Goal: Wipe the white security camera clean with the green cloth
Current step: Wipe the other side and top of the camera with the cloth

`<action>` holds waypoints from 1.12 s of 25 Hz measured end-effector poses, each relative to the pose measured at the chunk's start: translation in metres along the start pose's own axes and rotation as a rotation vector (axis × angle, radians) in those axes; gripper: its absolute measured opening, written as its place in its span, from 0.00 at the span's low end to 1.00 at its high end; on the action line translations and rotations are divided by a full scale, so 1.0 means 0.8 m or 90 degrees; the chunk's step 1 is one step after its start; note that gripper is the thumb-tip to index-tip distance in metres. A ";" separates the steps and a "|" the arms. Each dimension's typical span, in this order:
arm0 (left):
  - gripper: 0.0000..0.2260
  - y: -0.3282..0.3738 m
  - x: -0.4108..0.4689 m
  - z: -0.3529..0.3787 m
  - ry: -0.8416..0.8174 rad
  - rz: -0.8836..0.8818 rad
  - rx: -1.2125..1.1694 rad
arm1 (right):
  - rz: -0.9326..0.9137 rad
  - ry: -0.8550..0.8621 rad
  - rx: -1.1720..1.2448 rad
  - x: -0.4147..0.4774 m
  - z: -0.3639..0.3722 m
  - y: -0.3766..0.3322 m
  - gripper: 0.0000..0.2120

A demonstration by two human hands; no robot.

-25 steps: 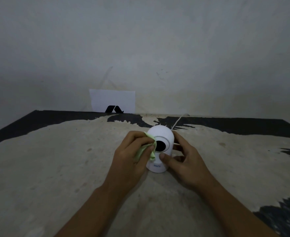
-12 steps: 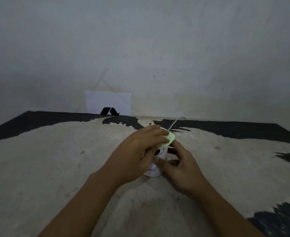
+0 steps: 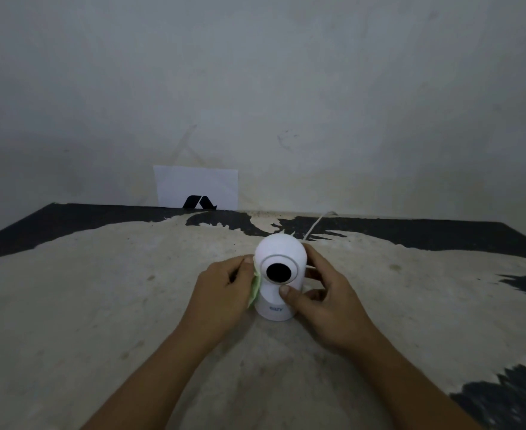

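The white security camera (image 3: pixel 280 276) stands upright on the tabletop (image 3: pixel 100 305), lens facing the wearer, near the middle of the worn, pale surface with dark patches at its edges. The left hand (image 3: pixel 221 293) presses the folded green cloth (image 3: pixel 255 288) against the left side of the camera; its grip is clenched on the cloth. The right hand (image 3: pixel 320 301) braces the camera from the right, thumb on the front below the lens, fingers curled behind the body; its grip grasps the camera. Judged risks: the housing is smooth, glossy plastic with a rounded head on a narrower cylindrical base, so sideways wiping pressure could tip or slide it if the right hand loosens. A thin white cable (image 3: pixel 317 223) runs from behind the camera toward the wall; twisting the body could strain it. The dark round lens window could smear if the soft cloth carries grit from the dusty tabletop. A white sheet (image 3: pixel 196 186) leans against the wall behind the camera.
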State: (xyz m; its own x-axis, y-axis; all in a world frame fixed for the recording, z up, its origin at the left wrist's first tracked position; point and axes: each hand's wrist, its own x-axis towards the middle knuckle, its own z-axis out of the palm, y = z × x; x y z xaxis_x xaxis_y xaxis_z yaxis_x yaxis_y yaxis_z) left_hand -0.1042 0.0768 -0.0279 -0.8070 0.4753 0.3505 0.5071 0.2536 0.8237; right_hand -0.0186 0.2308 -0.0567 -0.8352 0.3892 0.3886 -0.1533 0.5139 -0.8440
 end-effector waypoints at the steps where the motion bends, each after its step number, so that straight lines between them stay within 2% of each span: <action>1: 0.13 -0.004 -0.006 0.002 -0.004 0.003 0.019 | 0.001 0.000 -0.006 0.000 0.000 -0.001 0.33; 5: 0.11 -0.010 -0.012 0.006 0.095 0.052 0.016 | 0.001 0.000 -0.003 -0.001 0.000 -0.001 0.32; 10: 0.07 -0.016 -0.021 0.013 0.071 0.016 0.027 | 0.001 0.005 -0.011 -0.002 0.000 -0.001 0.33; 12: 0.06 -0.009 -0.019 0.011 0.145 0.062 -0.008 | -0.002 0.004 -0.014 -0.002 0.000 -0.003 0.32; 14: 0.06 -0.005 -0.015 0.007 0.174 0.100 -0.035 | -0.002 0.002 -0.008 -0.002 0.000 -0.003 0.31; 17: 0.05 -0.010 -0.011 0.000 0.113 0.060 -0.072 | -0.003 0.004 -0.005 -0.002 -0.001 -0.003 0.31; 21: 0.08 -0.008 -0.009 -0.009 0.090 0.070 -0.107 | 0.003 0.007 -0.023 -0.001 0.000 -0.003 0.32; 26: 0.05 -0.021 -0.009 -0.018 -0.030 -0.060 -0.223 | 0.008 0.007 -0.004 -0.001 0.000 -0.002 0.33; 28: 0.04 -0.019 -0.009 -0.018 -0.034 -0.059 -0.250 | 0.009 0.008 -0.004 -0.001 0.000 0.000 0.33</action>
State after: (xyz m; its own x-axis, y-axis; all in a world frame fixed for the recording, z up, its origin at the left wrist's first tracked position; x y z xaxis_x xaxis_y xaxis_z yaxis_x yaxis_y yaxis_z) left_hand -0.1103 0.0577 -0.0366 -0.8219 0.5109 0.2518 0.2705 -0.0388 0.9619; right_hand -0.0176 0.2304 -0.0570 -0.8304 0.4058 0.3819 -0.1389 0.5129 -0.8471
